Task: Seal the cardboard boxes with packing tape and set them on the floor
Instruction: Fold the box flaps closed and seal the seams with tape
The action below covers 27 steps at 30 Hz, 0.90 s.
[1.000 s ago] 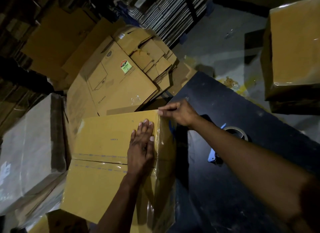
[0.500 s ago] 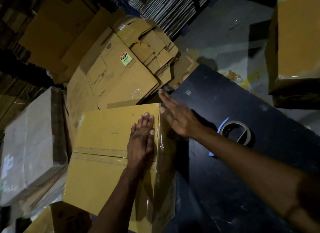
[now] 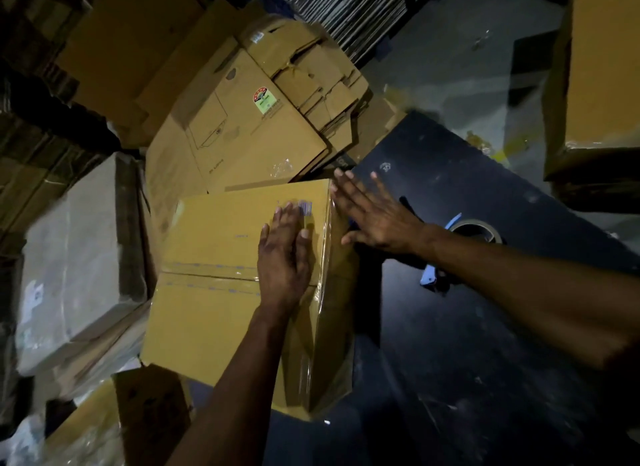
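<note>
So from my feed, far left there's a pale wrapped box [image 3: 79, 257] sitting among the dim clutter, and behind it, up top, a heap of flattened cartons [image 3: 256, 119], one with a small red and green sticker. Right in the middle is the cardboard box [image 3: 214, 292] I care about, lying partly on the left edge of the dark table [image 3: 485, 379] and leaning out over the stuff on the floor side. It already has a strip of clear tape [image 3: 207, 269] across the seam of its top face, and shiny tape running down over its right edge too. My left hand [image 3: 284, 257] lies flat on the top of the box near that right edge, fingers straight and together, palm down, pressing rather than gripping anything. Just to the right, my right hand [image 3: 377, 216] is spread wide open with fingers fanned, against the box's upper right corner and side face; can't say for sure how much of the palm actually touches. Further right on the table is the roll of packing tape [image 3: 479, 230] with a blue bit sticking out, well apart from both hands. Top right corner there's another brown box [image 3: 602, 70], taped and glossy.
</note>
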Each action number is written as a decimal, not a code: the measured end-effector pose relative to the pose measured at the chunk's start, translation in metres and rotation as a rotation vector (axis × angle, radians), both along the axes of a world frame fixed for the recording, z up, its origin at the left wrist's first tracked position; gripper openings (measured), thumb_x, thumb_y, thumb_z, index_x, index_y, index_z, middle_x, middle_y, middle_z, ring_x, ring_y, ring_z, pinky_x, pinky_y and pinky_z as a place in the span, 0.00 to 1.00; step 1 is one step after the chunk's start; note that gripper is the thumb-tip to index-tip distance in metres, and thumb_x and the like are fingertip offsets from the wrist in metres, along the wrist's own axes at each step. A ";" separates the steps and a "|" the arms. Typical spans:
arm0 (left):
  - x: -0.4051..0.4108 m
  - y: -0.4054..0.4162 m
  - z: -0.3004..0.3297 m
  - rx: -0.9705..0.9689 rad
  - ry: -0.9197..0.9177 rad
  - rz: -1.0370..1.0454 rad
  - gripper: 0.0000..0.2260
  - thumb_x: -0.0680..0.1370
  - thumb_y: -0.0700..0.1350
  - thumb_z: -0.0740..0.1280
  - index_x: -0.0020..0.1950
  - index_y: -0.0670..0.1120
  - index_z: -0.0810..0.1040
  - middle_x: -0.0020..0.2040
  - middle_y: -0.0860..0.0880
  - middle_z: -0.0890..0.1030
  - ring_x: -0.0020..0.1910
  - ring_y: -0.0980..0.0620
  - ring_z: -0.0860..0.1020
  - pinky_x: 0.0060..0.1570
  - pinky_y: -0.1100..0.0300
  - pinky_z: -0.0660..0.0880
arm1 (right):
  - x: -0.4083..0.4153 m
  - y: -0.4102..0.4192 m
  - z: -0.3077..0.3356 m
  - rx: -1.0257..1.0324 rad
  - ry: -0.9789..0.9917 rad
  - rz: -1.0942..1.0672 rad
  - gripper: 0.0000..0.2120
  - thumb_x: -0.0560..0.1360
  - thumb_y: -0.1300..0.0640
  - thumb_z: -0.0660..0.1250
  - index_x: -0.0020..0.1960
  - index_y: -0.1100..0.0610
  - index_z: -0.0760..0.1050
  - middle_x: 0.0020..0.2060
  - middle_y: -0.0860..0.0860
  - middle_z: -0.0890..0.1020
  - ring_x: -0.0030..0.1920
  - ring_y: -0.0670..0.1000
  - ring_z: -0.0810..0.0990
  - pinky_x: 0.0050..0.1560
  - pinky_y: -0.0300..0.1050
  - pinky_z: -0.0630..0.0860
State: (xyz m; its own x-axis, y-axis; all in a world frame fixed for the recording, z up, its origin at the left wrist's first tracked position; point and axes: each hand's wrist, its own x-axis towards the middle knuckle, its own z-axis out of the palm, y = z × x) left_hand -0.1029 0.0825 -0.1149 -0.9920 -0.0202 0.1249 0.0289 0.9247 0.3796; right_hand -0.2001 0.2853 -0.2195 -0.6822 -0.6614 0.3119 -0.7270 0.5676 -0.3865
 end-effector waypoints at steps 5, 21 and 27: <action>0.068 -0.017 0.025 0.153 -0.036 0.144 0.16 0.85 0.48 0.65 0.73 0.48 0.78 0.71 0.52 0.78 0.73 0.58 0.74 0.68 0.45 0.76 | 0.059 -0.014 0.034 -0.064 0.106 0.131 0.47 0.79 0.28 0.50 0.83 0.59 0.44 0.82 0.61 0.45 0.82 0.59 0.42 0.79 0.68 0.45; 0.221 -0.065 0.002 -0.347 -0.068 -0.279 0.37 0.76 0.72 0.66 0.78 0.50 0.73 0.80 0.45 0.67 0.79 0.45 0.67 0.71 0.43 0.74 | 0.139 -0.033 0.044 0.036 0.143 0.277 0.49 0.75 0.22 0.52 0.84 0.53 0.50 0.82 0.60 0.45 0.82 0.60 0.42 0.77 0.71 0.41; 0.228 -0.062 -0.011 -0.350 0.020 -0.251 0.36 0.76 0.70 0.68 0.78 0.50 0.72 0.80 0.44 0.67 0.79 0.45 0.67 0.70 0.41 0.74 | 0.191 -0.055 0.018 -0.077 0.196 0.211 0.44 0.75 0.26 0.60 0.79 0.56 0.65 0.80 0.60 0.60 0.81 0.60 0.54 0.75 0.73 0.53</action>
State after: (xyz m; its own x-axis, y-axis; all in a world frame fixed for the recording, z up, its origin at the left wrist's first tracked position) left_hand 0.1247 0.0208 -0.1260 -0.9581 0.2683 0.1006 0.2735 0.9610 0.0414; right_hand -0.0094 0.2301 -0.2010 -0.4540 -0.7516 0.4785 -0.8907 0.3707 -0.2629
